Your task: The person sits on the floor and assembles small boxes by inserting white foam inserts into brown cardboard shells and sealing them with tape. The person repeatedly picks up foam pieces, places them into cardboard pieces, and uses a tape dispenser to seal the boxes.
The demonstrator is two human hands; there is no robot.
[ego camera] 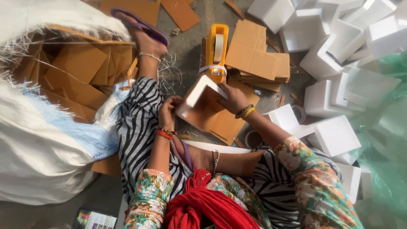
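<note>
I sit on the floor holding a half-folded cardboard box (202, 106), white outside and brown inside. My left hand (168, 111) grips its near left corner. My right hand (232, 98) presses on its upper right flap. Just beyond the box stands an orange tape dispenser (217, 51) with a roll of pale tape, a strip of tape reaching down to the box's top edge. A stack of flat brown cardboard blanks (254, 55) lies to the right of the dispenser.
A large white woven sack (46, 144) full of brown cardboard pieces (80, 68) lies at the left. Several finished white boxes (335, 42) are piled at the right, beside green plastic sheeting (381, 140). Tape rolls (253, 138) rest near my right knee.
</note>
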